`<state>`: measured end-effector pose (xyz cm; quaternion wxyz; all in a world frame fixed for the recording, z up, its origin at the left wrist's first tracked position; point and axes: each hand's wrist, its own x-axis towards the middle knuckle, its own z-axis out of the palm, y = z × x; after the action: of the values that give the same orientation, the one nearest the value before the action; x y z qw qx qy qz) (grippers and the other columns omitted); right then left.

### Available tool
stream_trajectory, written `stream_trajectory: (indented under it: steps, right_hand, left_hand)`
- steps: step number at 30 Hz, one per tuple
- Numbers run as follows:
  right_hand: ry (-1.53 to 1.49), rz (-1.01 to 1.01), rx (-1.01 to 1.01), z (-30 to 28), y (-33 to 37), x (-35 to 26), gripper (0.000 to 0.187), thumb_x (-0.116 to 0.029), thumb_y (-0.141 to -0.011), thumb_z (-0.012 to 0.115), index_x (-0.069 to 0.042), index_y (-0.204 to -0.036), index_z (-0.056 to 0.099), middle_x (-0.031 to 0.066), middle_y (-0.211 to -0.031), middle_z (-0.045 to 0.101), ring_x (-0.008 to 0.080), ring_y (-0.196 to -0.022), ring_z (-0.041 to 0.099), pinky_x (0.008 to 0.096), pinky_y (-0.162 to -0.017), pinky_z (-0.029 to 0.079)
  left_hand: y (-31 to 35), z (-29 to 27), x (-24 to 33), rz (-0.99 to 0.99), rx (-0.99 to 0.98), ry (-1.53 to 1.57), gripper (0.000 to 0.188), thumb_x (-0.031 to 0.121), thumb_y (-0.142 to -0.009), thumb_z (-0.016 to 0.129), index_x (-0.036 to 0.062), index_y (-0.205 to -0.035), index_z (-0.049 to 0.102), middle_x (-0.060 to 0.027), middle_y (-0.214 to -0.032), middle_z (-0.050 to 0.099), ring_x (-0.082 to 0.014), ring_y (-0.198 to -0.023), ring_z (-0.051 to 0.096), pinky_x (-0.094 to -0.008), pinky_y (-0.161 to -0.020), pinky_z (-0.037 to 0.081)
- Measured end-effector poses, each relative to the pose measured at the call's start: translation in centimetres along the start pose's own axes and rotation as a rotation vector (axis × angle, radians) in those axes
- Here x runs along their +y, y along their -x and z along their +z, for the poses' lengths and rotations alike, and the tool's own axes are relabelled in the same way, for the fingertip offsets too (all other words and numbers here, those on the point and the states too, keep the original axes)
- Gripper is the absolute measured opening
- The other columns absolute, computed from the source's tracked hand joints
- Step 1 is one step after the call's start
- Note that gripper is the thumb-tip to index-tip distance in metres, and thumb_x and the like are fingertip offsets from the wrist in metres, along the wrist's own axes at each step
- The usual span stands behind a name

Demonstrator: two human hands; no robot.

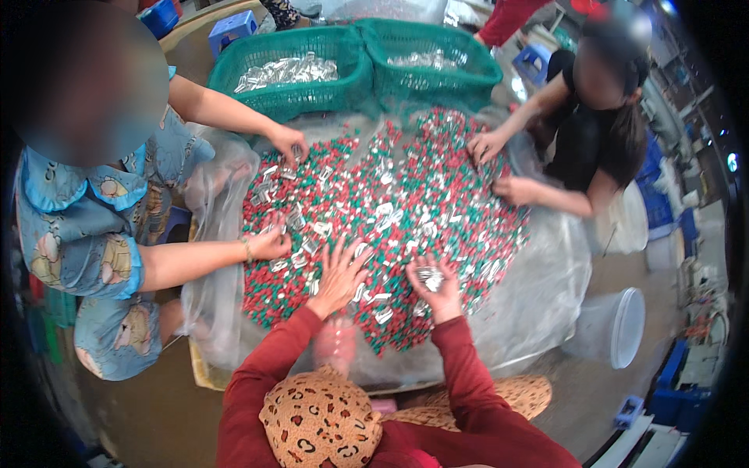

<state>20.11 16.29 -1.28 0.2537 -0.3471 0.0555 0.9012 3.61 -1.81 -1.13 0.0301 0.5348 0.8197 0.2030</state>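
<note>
A broad heap of small red, green and white pieces (pixel 406 179) lies on a clear plastic sheet (pixel 538 281), with larger shiny, clear-looking pieces (pixel 384 212) scattered among them. My left hand (pixel 341 273) rests palm down on the near left part of the heap, its fingers spread. To its right, my right hand (pixel 445 300) is turned palm up and cupped around several small shiny pieces (pixel 429 277). Their exact kind is too small to make out.
Two green baskets (pixel 296 95) holding shiny pieces stand beyond the heap. A co-worker's hands (pixel 269 243) work at the left, another co-worker's hands (pixel 515 189) at the right. A whitish bucket (pixel 605 327) lies tilted at the right. Blue stools (pixel 232 33) stand farther back.
</note>
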Motion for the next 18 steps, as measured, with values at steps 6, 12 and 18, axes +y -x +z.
stream_trajectory:
  steps: [6, 12, 18]
  right_hand:
    - [-0.137, 0.080, -0.285, 21.4, -8.4, -1.2, 0.040, -0.030, -0.095, 0.036, 0.000, -0.122, 0.039, 0.0215, -0.118, 0.045, 0.0373, -0.113, 0.044, 0.0604, -0.096, 0.037]
    - [0.100, -0.187, -0.421, 36.4, -9.4, -4.7, 0.070, -0.032, -0.092, 0.044, -0.006, -0.144, 0.003, 0.0231, -0.147, 0.002, 0.0476, -0.135, 0.008, 0.0687, -0.102, 0.023]
    - [0.542, 0.000, -0.292, 18.9, -9.5, 0.0, 0.043, -0.017, -0.093, 0.047, -0.005, -0.133, 0.039, 0.0219, -0.133, 0.038, 0.0397, -0.119, 0.042, 0.0541, -0.097, 0.041]
  left_hand:
    - [-1.0, -5.3, -0.8, -0.145, 0.335, 0.284, 0.039, 0.020, -0.090, 0.051, 0.0150, -0.129, 0.050, -0.0109, -0.139, 0.033, -0.0353, -0.130, 0.023, -0.0496, -0.107, 0.018]
    - [1.9, -7.1, -0.8, -0.141, 0.314, 0.333, 0.036, 0.012, -0.088, 0.050, 0.0086, -0.124, 0.053, -0.0133, -0.134, 0.038, -0.0355, -0.127, 0.029, -0.0478, -0.105, 0.023]
    - [3.8, -5.5, 0.3, 0.115, 0.166, 0.429, 0.036, -0.003, -0.075, 0.056, 0.0059, -0.110, 0.059, -0.0062, -0.116, 0.055, -0.0295, -0.114, 0.046, -0.0434, -0.097, 0.037]
